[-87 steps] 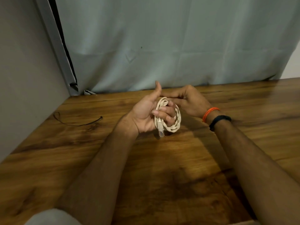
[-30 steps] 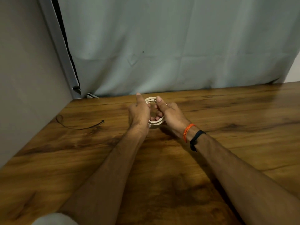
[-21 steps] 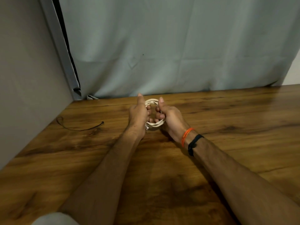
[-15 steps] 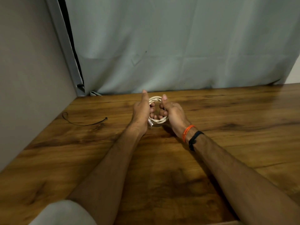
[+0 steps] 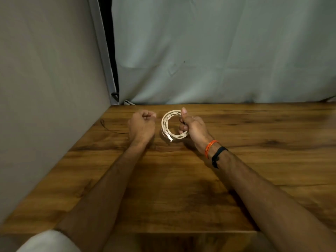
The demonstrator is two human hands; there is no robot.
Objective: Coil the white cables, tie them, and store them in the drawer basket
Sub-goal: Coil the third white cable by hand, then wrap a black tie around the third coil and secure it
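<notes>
Now released by the left hand (image 5: 142, 124), which hangs curled and empty, the white cable coil (image 5: 171, 127) stays gripped by the right hand (image 5: 190, 127); light, springy, best held across its wraps.

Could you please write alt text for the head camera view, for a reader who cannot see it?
A person's right hand grips a coiled white cable above a wooden table, a connector end hanging from the coil. The left hand is curled into an empty fist beside it, apart from the coil. A pale curtain hangs behind.
</notes>
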